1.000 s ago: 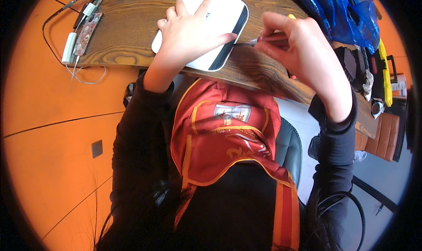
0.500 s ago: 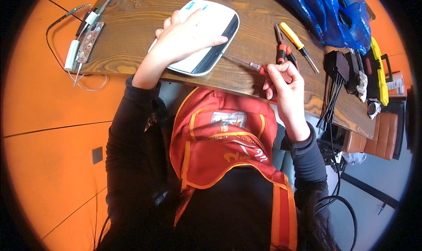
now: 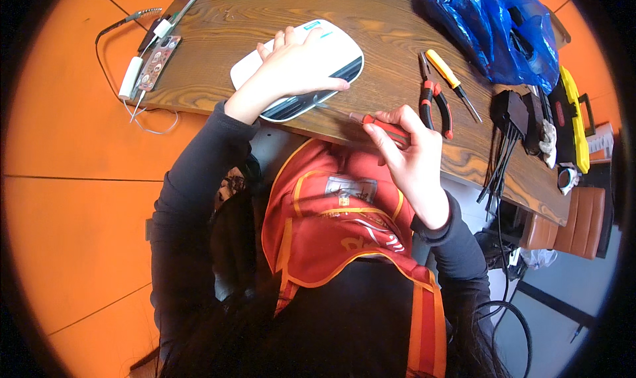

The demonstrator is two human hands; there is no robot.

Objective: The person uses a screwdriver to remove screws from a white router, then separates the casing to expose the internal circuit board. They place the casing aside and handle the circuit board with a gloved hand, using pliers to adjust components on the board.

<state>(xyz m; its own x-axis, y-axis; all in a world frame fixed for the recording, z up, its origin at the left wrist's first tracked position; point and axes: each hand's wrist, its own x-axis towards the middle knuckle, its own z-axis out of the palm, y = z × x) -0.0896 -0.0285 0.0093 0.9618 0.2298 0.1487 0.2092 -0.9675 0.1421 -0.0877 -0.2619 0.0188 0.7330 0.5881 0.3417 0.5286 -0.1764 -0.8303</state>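
Note:
Near the table's front edge lies a flat white device with rounded corners and a dark glossy band along its near side. My left hand rests flat on top of it, fingers spread and thumb over the band. In my right hand is a screwdriver with a red handle. Its thin shaft points left to the device's near edge; whether the tip touches is too fine to tell.
Right of the device lie red-and-black pliers and a yellow-handled screwdriver. A blue plastic bag, black cables and a yellow-and-black case line the right side. A power strip sits at the left edge.
The device has turned clockwise under my left hand, its dark band now facing nearer to me. My right hand has moved left and toward me with the screwdriver. The view has shifted slightly.

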